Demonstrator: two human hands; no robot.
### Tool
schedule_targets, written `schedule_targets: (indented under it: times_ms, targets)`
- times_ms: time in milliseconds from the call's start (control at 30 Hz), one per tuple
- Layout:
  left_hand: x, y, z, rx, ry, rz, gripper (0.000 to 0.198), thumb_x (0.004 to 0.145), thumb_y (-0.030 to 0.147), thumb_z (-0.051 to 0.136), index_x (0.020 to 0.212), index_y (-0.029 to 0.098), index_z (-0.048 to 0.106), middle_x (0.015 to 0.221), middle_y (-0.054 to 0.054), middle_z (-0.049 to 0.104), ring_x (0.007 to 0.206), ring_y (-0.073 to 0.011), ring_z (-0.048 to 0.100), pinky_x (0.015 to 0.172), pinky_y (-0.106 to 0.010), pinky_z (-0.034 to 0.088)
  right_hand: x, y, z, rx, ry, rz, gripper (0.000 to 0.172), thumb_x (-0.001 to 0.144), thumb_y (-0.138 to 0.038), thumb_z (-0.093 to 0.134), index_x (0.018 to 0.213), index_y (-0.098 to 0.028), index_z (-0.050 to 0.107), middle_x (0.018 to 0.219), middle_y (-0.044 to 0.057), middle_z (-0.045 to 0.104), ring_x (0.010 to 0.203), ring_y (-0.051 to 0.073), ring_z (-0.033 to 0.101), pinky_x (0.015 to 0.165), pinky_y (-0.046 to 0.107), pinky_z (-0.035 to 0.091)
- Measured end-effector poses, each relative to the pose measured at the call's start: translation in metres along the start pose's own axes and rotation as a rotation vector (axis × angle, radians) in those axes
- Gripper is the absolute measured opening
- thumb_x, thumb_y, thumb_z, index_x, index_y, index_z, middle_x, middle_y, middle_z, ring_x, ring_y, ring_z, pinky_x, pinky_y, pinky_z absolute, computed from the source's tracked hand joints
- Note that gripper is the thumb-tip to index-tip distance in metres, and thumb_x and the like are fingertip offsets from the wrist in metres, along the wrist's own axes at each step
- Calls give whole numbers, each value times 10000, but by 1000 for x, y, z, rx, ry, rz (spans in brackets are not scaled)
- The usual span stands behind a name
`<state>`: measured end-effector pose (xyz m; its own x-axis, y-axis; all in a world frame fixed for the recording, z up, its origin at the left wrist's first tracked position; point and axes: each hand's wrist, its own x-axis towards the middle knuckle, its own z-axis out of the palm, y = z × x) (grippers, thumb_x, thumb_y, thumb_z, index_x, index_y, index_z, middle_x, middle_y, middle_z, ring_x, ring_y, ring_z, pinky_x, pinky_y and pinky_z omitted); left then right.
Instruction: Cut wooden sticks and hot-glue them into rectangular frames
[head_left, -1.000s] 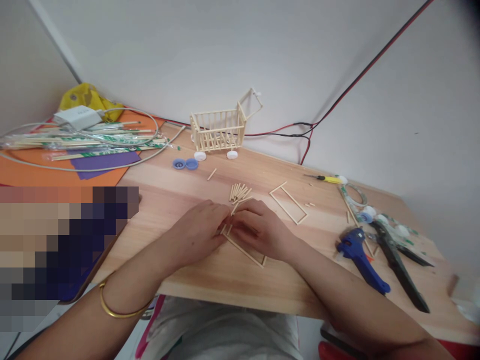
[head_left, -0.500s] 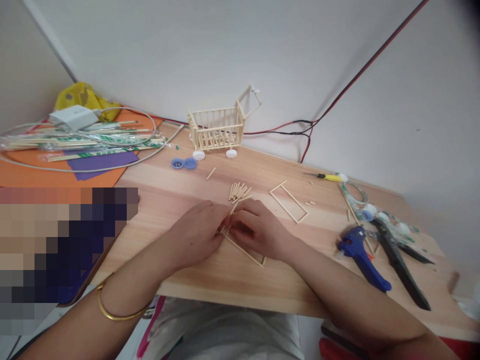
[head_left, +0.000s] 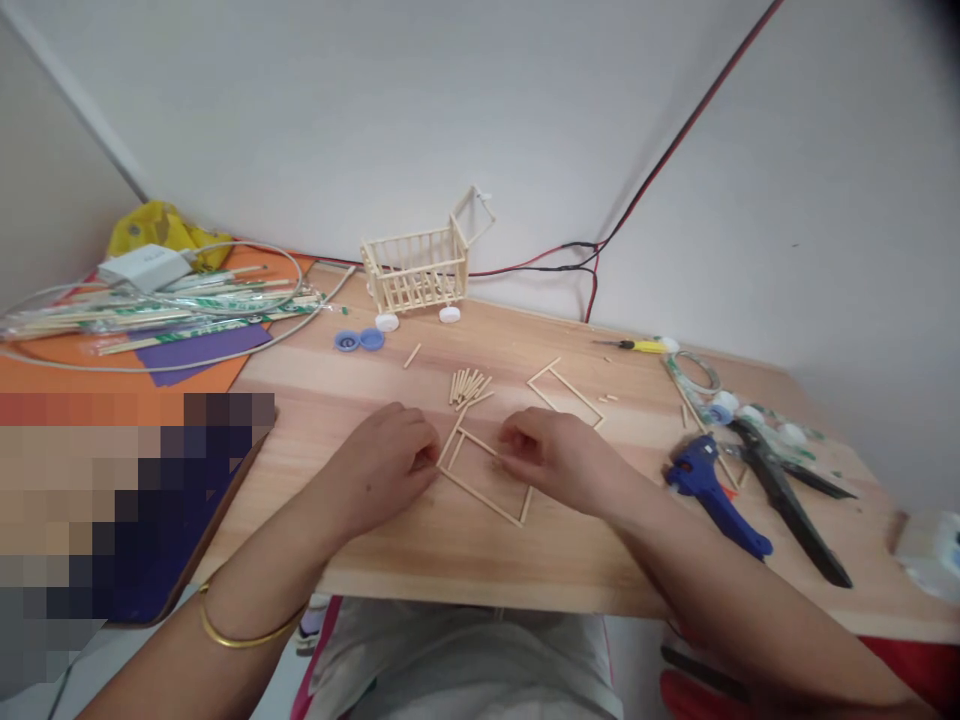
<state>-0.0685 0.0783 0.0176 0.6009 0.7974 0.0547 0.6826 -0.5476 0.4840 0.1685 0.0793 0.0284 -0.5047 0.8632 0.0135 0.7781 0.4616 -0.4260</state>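
A rectangular frame of thin wooden sticks [head_left: 480, 495] lies on the wooden table between my hands, with a short stick inside its left end. At its left corner is my left hand [head_left: 396, 455], fingers curled and pressed together; whatever they pinch is too small to make out. My right hand [head_left: 540, 450] is curled over the frame's right part, its fingertips near the far stick, and their grip is hidden. Just beyond lies a pile of short sticks [head_left: 466, 388]. A second stick frame [head_left: 577, 388] lies behind my right hand, partly covered by it.
A small stick cart [head_left: 416, 275] on white wheels stands by the wall. Blue caps [head_left: 360, 340] lie before it. At right are a blue glue gun [head_left: 712, 490], black-handled cutters [head_left: 795, 510] and a yellow knife [head_left: 645, 346]. Wrapped sticks [head_left: 180, 305] and a cable lie left.
My hands have moved apart, my right hand to the right, which uncovers the left end of the near frame and the short stick inside it. The camera view has shifted slightly.
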Motion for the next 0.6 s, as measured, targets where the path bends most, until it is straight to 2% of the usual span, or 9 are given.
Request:
schedule_targets:
  times_ms: [167, 367, 500, 600]
  targets:
    - [1, 3, -3, 23, -20, -13, 83, 744, 212, 565, 683, 169, 600, 744, -37, 580, 789, -184, 504, 731, -316, 384, -4, -6, 10, 2, -49, 22, 18, 765, -197, 573, 781, -189, 578, 686, -4, 581, 611, 113, 493, 543, 216, 324]
    - [0, 7, -8, -102, -13, -42, 81, 736, 205, 560, 690, 166, 613, 731, -20, 597, 754, -157, 529, 706, -284, 397, -5, -11, 6, 2, -36, -23, 93, 732, -119, 542, 791, -182, 577, 691, -3, 594, 601, 107, 490, 553, 215, 321]
    - [0, 8, -9, -358, 50, -192, 163, 787, 278, 512, 812, 160, 621, 757, -14, 636, 712, -149, 558, 665, -273, 421, -10, -13, -4, 10, 16, -49, 123, 736, -128, 544, 843, -188, 555, 723, -5, 603, 636, 114, 502, 586, 216, 335]
    - [1, 11, -8, -673, 47, -235, 257, 774, 345, 550, 926, 158, 637, 868, -37, 672, 805, -174, 594, 728, -285, 445, -15, -15, -12, 30, 40, -42, 109, 750, -143, 541, 849, -187, 553, 737, 1, 607, 652, 120, 515, 603, 222, 348]
